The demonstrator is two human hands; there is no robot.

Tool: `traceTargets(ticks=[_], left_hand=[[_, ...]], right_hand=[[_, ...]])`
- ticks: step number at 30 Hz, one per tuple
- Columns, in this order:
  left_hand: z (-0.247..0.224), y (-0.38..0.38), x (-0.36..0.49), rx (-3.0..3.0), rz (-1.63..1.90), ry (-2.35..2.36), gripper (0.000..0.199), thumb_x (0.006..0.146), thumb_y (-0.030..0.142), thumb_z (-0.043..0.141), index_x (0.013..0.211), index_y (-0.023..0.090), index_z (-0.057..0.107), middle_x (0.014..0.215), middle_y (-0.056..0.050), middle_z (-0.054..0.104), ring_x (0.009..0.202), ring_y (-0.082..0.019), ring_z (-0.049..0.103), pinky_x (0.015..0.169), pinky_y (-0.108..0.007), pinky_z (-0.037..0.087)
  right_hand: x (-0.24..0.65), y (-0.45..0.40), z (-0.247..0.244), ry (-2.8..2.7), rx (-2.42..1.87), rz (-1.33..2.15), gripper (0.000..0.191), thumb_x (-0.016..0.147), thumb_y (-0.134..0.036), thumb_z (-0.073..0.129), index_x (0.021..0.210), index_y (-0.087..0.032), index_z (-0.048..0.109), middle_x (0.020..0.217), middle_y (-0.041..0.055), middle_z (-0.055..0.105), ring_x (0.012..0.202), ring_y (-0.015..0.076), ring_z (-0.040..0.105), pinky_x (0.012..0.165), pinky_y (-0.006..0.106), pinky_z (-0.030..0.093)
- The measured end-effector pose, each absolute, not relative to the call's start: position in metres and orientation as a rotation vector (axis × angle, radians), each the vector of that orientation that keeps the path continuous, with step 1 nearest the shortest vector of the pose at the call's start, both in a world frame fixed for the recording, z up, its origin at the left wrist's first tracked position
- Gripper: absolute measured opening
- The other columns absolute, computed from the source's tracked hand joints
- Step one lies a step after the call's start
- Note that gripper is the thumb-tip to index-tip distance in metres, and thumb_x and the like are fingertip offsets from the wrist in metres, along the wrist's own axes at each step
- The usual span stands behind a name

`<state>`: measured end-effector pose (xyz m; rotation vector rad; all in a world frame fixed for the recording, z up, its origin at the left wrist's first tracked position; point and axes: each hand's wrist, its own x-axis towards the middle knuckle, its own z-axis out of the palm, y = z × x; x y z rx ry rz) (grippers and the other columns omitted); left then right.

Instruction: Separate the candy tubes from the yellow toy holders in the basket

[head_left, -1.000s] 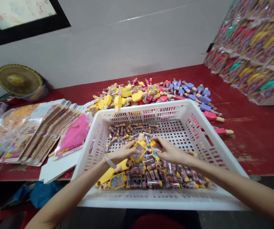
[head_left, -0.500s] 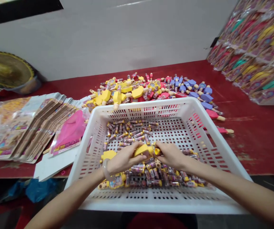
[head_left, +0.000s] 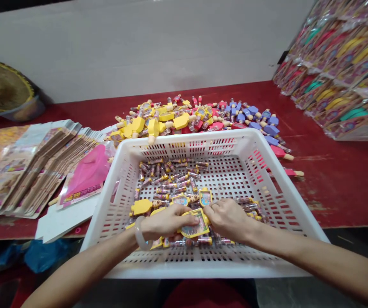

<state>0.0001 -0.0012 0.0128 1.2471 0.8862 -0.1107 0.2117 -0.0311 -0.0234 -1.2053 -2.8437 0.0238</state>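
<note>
My left hand [head_left: 172, 221] is closed on a yellow popsicle-shaped toy [head_left: 194, 224], thumb on its clear picture face. Against the toy's right end, my right hand [head_left: 230, 218] has its fingers curled tight; what they grip there is hidden. Both hands are over a white plastic basket [head_left: 203, 270]. Beneath and around them lie small clear tubes with yellow ends [head_left: 167, 185]. Near my left hand are a plain yellow popsicle-shaped piece [head_left: 141, 207] and a yellow piece with a picture face [head_left: 180, 200]. Another picture-faced piece [head_left: 205, 196] lies just beyond my right hand.
Behind the basket is a heap of yellow [head_left: 153, 127], red and purple [head_left: 271, 130] popsicle-shaped toys on the red table [head_left: 340, 184]. Printed cards [head_left: 39, 171] and a pink toy package [head_left: 86, 173] lie left. Packed toys [head_left: 347, 85] are stacked right; a straw hat [head_left: 1, 87] sits back left.
The yellow toy has turned so its picture face shows upward. My right hand has closed against its end, hiding the yellow end seen there before. The view has shifted slightly right.
</note>
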Motion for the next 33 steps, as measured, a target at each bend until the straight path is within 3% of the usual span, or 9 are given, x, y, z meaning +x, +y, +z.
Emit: traceTargets(ticks=[5,10,14,16,20,23,25,28,33], left_hand=[[-0.001,-0.005,0.002,1.877,-0.007,0.876,0.039,0.092,0.053,0.042,0.098,0.017,0.056,0.081,-0.004,0.064,0.06,-0.013,0.056,0.055,-0.023,0.043],[-0.028,0.001,0.0,2.513,0.062,0.758,0.036,0.091,0.043,0.051,0.115,0.016,0.054,0.095,-0.009,0.067,0.085,-0.021,0.063,0.07,-0.028,0.046],[-0.032,0.011,-0.006,2.147,0.027,0.857,0.04,0.083,0.044,0.062,0.112,0.018,0.054,0.1,-0.004,0.066,0.084,-0.02,0.062,0.069,-0.026,0.047],[-0.033,0.01,-0.009,2.109,0.002,0.835,0.035,0.085,0.037,0.06,0.114,0.018,0.055,0.1,-0.004,0.066,0.085,-0.02,0.062,0.071,-0.027,0.047],[-0.046,-0.001,-0.008,2.384,0.035,0.806,0.033,0.088,0.029,0.054,0.12,0.02,0.054,0.103,-0.007,0.066,0.091,-0.023,0.062,0.076,-0.03,0.045],[-0.046,0.003,-0.008,2.443,-0.002,0.804,0.029,0.087,0.035,0.057,0.113,0.022,0.057,0.095,-0.005,0.068,0.081,-0.022,0.063,0.067,-0.028,0.044],[-0.031,0.02,-0.012,2.473,0.013,0.959,0.024,0.084,0.033,0.06,0.105,0.021,0.059,0.093,-0.005,0.067,0.078,-0.021,0.062,0.065,-0.027,0.043],[0.01,0.067,-0.02,2.427,0.313,1.349,0.022,0.086,0.032,0.056,0.1,0.016,0.059,0.092,-0.007,0.065,0.078,-0.02,0.06,0.07,-0.029,0.045],[0.047,0.127,-0.012,2.4,0.906,1.671,0.053,0.082,0.028,0.063,0.128,0.009,0.044,0.123,-0.016,0.054,0.114,-0.028,0.049,0.102,-0.044,0.035]], right_hand=[[0.211,-0.028,-0.018,-2.823,-1.569,0.464,0.011,0.077,-0.018,0.054,0.08,-0.014,0.064,0.072,0.0087,0.067,0.062,0.0206,0.06,0.052,0.026,0.03],[0.217,-0.01,-0.028,-2.606,-1.604,1.551,0.018,0.074,-0.034,0.065,0.081,-0.018,0.066,0.07,0.0013,0.065,0.059,0.0169,0.059,0.049,0.021,0.034],[0.216,-0.008,-0.042,-2.806,-1.64,0.68,0.022,0.079,-0.02,0.06,0.099,-0.013,0.064,0.087,0.0107,0.069,0.075,0.023,0.063,0.061,0.026,0.041],[0.214,-0.012,-0.046,-2.853,-1.629,0.474,0.019,0.081,-0.017,0.058,0.098,-0.011,0.064,0.084,0.0128,0.069,0.075,0.0246,0.064,0.062,0.027,0.041],[0.215,-0.019,-0.049,-2.739,-1.645,1.034,0.018,0.078,-0.032,0.068,0.072,-0.016,0.065,0.064,0.0048,0.063,0.06,0.0206,0.061,0.048,0.022,0.034],[0.226,-0.01,-0.05,-2.562,-1.551,1.474,0.021,0.072,-0.034,0.074,0.083,-0.017,0.066,0.066,0.0008,0.063,0.058,0.0173,0.059,0.047,0.021,0.034],[0.237,0.003,-0.05,-2.446,-1.575,1.294,0.04,0.074,-0.033,0.073,0.11,-0.017,0.061,0.088,0.005,0.067,0.071,0.0192,0.062,0.055,0.022,0.04],[0.253,0.026,-0.048,-2.225,-1.729,0.837,0.06,0.087,-0.033,0.059,0.138,-0.012,0.036,0.107,0.0132,0.063,0.081,0.0213,0.062,0.064,0.026,0.043],[0.26,0.037,-0.069,-2.292,-1.836,0.861,0.053,0.094,-0.03,0.045,0.141,-0.008,0.032,0.103,0.0155,0.065,0.085,0.0241,0.064,0.071,0.03,0.045]])
